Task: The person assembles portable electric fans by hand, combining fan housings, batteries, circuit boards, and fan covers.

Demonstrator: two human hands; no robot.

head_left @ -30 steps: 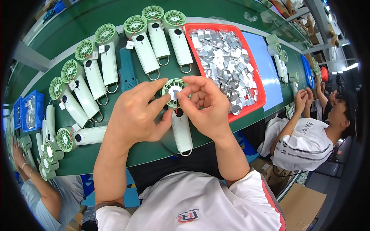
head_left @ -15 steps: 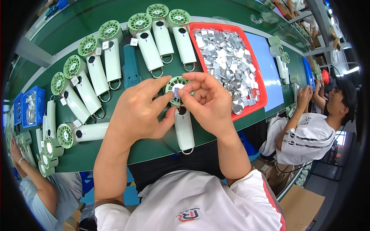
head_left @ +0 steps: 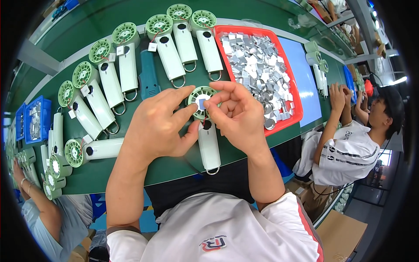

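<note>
A handheld fan lies upright in front of me, with a round pale-green head (head_left: pixel 203 91), a white handle (head_left: pixel 208 146) and a metal ring at its near end. My left hand (head_left: pixel 163 122) is closed around the left side of the head, index fingertip and thumb by its rim. A small square silver-blue plate (head_left: pixel 201 103) sits at the middle of the head. My right hand (head_left: pixel 235 115) is closed at the head's right side, its thumb tip against the plate and its other fingers curled. The palm sides of both hands are hidden.
Several similar fans (head_left: pixel 110 84) fan out across the green table (head_left: pixel 174 174) with loose wires and white connectors. A teal power tool (head_left: pixel 149 76) lies among them. A red tray (head_left: pixel 298 105) holds many small metal pieces. Blue bins (head_left: pixel 38 131) stand left; co-workers sit at both sides.
The square plate now shows flatter and more fully at the head's centre. My hands have barely moved. The co-worker on the right has raised their hands.
</note>
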